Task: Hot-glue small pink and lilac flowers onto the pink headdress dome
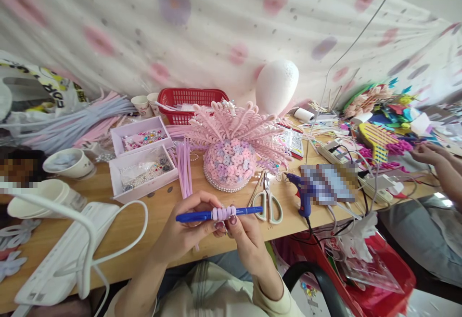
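Observation:
A blue marker pen (pixel 195 216) lies level in front of me, with a lilac pipe cleaner (pixel 224 212) coiled several turns around its middle. My left hand (pixel 189 225) is closed on the pen from the left, its thumb and fingers near the coil. From the right, my right hand (pixel 249 240) pinches at the coil's right end, thumb up against the pipe cleaner. Just beyond stands a dome of pink, lilac and blue pipe-cleaner flowers (pixel 231 165) edged with pearls, topped by pink looped plumes (pixel 234 124).
Scissors (pixel 267 201) and a blue glue gun (pixel 303 194) lie to the right. Bead boxes (pixel 144 172), paper cups (pixel 68 163) and a white power strip (pixel 67 254) are on the left. Behind are a red basket (pixel 193 96) and a white foam form (pixel 277 85). A co-worker's hand (pixel 428 155) is far right.

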`<state>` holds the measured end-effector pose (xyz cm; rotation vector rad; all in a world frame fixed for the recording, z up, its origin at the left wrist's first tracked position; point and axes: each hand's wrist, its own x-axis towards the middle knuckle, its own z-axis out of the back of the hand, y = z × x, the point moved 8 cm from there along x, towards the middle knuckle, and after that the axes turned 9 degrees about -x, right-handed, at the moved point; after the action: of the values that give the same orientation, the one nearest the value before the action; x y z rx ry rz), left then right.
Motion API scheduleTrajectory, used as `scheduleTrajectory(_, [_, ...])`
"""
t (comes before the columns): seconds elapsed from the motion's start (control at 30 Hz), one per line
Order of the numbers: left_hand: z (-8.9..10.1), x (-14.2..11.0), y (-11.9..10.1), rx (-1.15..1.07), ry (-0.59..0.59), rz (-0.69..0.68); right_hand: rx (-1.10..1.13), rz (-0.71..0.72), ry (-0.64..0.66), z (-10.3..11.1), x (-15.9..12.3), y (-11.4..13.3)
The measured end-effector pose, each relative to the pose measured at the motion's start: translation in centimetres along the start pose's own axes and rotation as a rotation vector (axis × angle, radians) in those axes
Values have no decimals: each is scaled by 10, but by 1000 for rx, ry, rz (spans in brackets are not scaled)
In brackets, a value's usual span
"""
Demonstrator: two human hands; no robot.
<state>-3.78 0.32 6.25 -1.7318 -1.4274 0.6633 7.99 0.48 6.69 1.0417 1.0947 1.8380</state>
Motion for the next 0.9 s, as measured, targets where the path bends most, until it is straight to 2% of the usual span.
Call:
scheduleTrajectory(0.23, [-3,-1,8,-85,70,85,52,-35,114,-9,-6,-14])
scheduleTrajectory(0.37, [-2,1,9,-107,32,98,71,-30,126,-9,-5,-15])
scheduleTrajectory(0.53, [-6,1,20,-92,4,188,61,33,173,-11,-1,-3])
scheduleTrajectory(0.73, [-3,3,28,-61,-83,191,-80,96,109,-4,-2,-1])
scheduleTrajectory(0.9, [3,4,35,-74,-131,180,-172,108,131,0,-2,-5])
